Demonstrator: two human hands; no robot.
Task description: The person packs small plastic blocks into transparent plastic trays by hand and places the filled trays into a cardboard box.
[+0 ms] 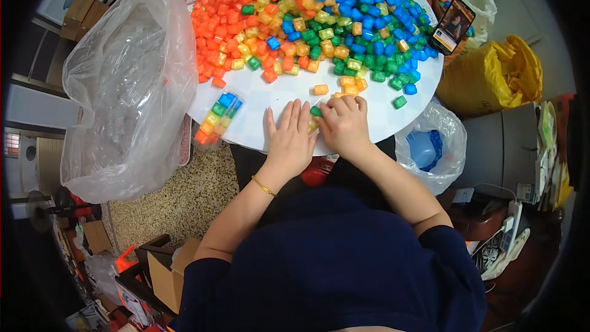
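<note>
My left hand (290, 141) lies flat near the table's front edge, fingers stretched out and its thumb toward my right hand. My right hand (345, 125) is bent closed just beside it, fingertips down; what they grip is hidden. Between the two hands show a green cube (316, 111) and some yellow pieces (313, 125), partly covered by my fingers. Left of my left hand lies a clear pack (219, 117) with rows of blue, green, yellow and orange cubes. Several orange cubes (351, 89) lie just beyond my right hand.
A large heap of coloured translucent cubes (307, 18) covers the back of the round white table (258, 95). A big clear plastic bag (132, 86) stands at the left. At the right are a phone (453, 24), a yellow sack (491, 77) and a lined bin (452, 154).
</note>
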